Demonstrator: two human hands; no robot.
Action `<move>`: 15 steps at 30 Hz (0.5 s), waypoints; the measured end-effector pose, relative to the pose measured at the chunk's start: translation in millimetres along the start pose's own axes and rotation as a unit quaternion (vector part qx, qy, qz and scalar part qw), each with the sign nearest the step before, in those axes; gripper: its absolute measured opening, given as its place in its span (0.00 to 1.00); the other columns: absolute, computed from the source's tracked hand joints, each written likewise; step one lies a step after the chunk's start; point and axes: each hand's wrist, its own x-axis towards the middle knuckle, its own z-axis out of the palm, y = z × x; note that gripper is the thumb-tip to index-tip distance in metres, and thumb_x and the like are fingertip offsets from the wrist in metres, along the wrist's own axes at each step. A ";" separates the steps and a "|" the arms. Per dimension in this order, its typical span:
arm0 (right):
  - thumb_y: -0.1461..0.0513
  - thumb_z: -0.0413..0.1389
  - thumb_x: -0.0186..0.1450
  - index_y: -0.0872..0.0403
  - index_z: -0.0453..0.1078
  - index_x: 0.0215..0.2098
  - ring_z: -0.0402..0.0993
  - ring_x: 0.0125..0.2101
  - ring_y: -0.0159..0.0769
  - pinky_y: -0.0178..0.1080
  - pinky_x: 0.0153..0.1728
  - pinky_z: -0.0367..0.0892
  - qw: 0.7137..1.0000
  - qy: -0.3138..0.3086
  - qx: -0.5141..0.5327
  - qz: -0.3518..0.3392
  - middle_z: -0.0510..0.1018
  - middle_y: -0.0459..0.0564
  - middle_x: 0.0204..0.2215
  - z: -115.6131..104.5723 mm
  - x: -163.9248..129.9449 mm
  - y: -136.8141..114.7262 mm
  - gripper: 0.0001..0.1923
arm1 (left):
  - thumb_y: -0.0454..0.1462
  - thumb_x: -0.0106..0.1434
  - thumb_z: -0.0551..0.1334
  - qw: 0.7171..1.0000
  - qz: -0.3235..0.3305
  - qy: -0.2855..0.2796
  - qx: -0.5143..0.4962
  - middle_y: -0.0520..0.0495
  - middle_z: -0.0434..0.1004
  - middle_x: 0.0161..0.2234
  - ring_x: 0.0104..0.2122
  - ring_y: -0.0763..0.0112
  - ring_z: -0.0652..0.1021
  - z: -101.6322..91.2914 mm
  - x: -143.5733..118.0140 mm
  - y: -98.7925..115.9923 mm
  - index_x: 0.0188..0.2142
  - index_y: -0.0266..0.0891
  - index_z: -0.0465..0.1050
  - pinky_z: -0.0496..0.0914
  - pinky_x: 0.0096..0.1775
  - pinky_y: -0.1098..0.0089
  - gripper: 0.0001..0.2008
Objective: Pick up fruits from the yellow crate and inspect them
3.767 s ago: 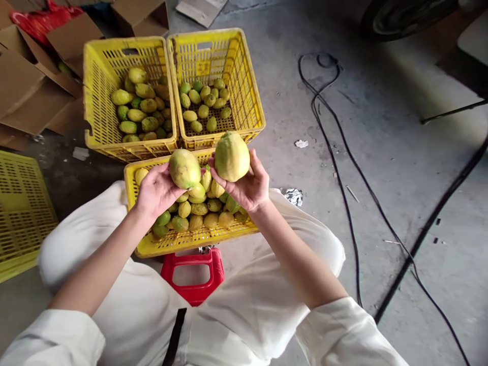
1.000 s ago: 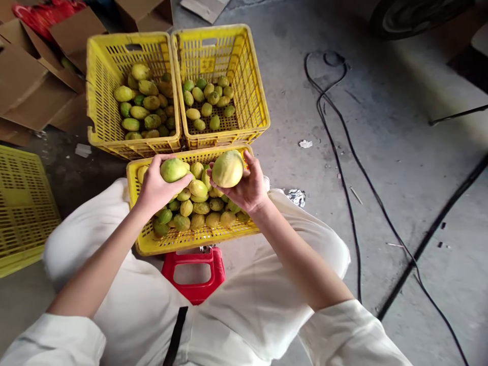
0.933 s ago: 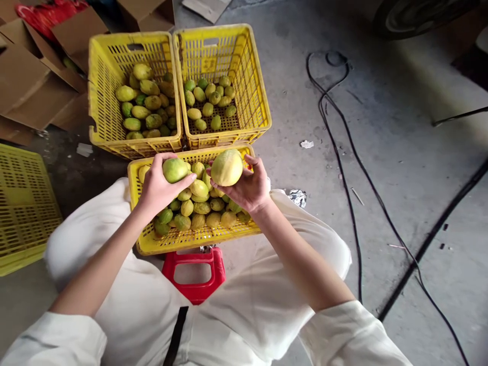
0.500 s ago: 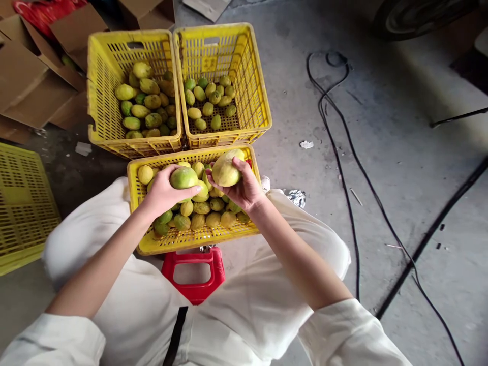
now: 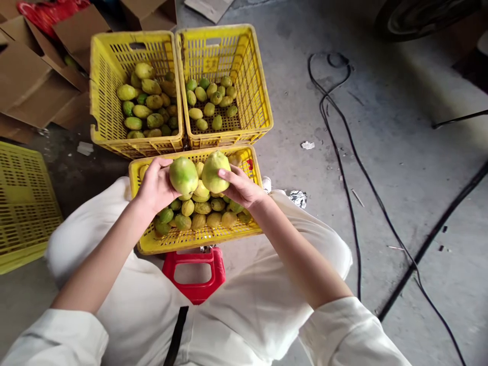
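- My left hand [image 5: 154, 185] grips a green fruit [image 5: 183, 175]; my right hand [image 5: 241, 187] grips a paler fruit [image 5: 214, 171], both above the near crate [image 5: 198, 238].
- Two far crates [image 5: 110, 91] are partly filled; I judge many fruits still wait unsorted.

Grey concrete floor [image 5: 381, 127], black cables [image 5: 339, 152], cardboard boxes [image 5: 34, 86]

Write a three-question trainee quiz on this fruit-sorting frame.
1. True or false: each hand holds one fruit.
2. How many yellow slatted plastic crates holding fruit show? A two, B three, C five.
3. Which hand holds the greener round fruit?

Key:
1. True: left hand grips the greener round fruit, right hand the paler yellow-green fruit.
2. B: near crate, far-left crate, far-right crate.
3. Left.
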 end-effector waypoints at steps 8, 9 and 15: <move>0.55 0.68 0.60 0.50 0.72 0.43 0.84 0.50 0.50 0.53 0.52 0.82 0.999 0.040 0.018 0.028 0.86 0.51 0.41 -5.7 2.8 -0.5 0.16 | 0.37 0.56 0.74 0.999 0.039 0.012 0.033 0.43 0.83 0.42 0.52 0.53 0.81 -6.8 4.9 -11.4 0.37 0.42 0.76 0.82 0.45 0.61 0.11; 0.54 0.67 0.61 0.49 0.71 0.43 0.84 0.51 0.50 0.53 0.53 0.82 0.998 0.040 0.028 0.030 0.86 0.51 0.42 -5.4 3.3 -1.6 0.16 | 0.38 0.56 0.74 0.999 0.029 0.029 0.023 0.44 0.83 0.43 0.52 0.54 0.81 -7.7 6.9 -12.7 0.38 0.43 0.76 0.83 0.44 0.61 0.11; 0.55 0.62 0.62 0.49 0.70 0.48 0.78 0.59 0.52 0.57 0.56 0.78 0.996 0.010 0.088 0.019 0.85 0.52 0.48 -0.7 3.8 -5.4 0.17 | 0.34 0.58 0.72 0.999 0.001 0.023 -0.027 0.45 0.82 0.41 0.49 0.56 0.83 -6.3 16.4 -9.8 0.37 0.44 0.74 0.83 0.45 0.60 0.09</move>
